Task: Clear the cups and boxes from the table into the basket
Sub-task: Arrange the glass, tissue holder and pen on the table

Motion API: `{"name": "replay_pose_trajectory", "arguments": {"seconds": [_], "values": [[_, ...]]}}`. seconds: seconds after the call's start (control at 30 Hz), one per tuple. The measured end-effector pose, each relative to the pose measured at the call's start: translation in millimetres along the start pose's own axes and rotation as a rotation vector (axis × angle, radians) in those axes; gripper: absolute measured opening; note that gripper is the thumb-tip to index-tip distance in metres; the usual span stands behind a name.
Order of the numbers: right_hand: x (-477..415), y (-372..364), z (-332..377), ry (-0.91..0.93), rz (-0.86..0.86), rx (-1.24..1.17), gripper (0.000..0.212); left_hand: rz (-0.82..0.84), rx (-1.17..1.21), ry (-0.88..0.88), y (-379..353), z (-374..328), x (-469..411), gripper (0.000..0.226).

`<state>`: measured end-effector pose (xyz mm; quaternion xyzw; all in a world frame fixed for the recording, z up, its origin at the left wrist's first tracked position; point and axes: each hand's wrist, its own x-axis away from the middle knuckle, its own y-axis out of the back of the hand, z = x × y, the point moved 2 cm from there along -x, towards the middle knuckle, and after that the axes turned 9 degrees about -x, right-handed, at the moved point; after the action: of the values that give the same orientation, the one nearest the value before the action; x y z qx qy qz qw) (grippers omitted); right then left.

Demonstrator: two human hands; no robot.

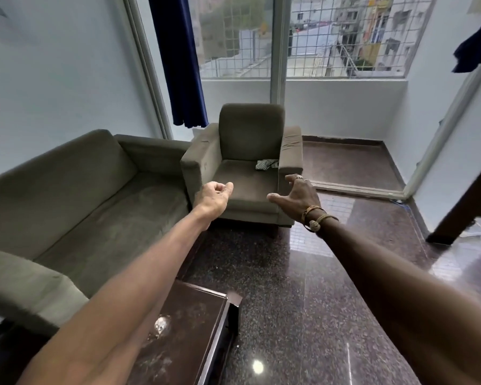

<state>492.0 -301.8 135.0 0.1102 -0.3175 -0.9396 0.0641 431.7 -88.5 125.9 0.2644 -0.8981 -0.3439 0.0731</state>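
Arms extend forward above the dark surface (184,323). Left hand (213,197) is clenched, grasping nothing visible. Right hand (299,194) has fingers (275,198) spread, released.

A dark brown wooden table (190,323) sits low at the bottom of the view. Its glossy top is scuffed and catches a glare.

I count one sofa (75,190), one armchair (245,162), one counter (189,329), one cloth (265,164), my two hands (214,197).
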Motion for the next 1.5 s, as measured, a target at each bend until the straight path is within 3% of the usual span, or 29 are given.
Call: {"name": "replay_pose_trajectory", "arguments": {"seconds": [0.47, 0.73, 0.93, 1.2, 1.5], "values": [[-100, -105, 74, 0.070, 0.134, -0.020, 0.078, -0.087, 0.048, 0.133, 69, 52, -111, 0.029], [-143, -209, 95, 0.125, 0.355, -0.026, 0.077, -0.177, 0.145, 0.322, 84, 133, -136, 0.028], [-158, -300, 123, 0.233, 0.587, -0.039, 0.080, -0.373, 0.116, 0.549, 113, 207, -130, 0.029], [-125, -390, 184, 0.391, 0.844, -0.070, 0.081, -0.591, 0.101, 0.764, 166, 256, -82, 0.030], [-21, -471, 190, 0.410, 1.086, -0.017, 0.078, -0.665, 0.241, 1.009, 174, 342, 8, 0.036]]}}
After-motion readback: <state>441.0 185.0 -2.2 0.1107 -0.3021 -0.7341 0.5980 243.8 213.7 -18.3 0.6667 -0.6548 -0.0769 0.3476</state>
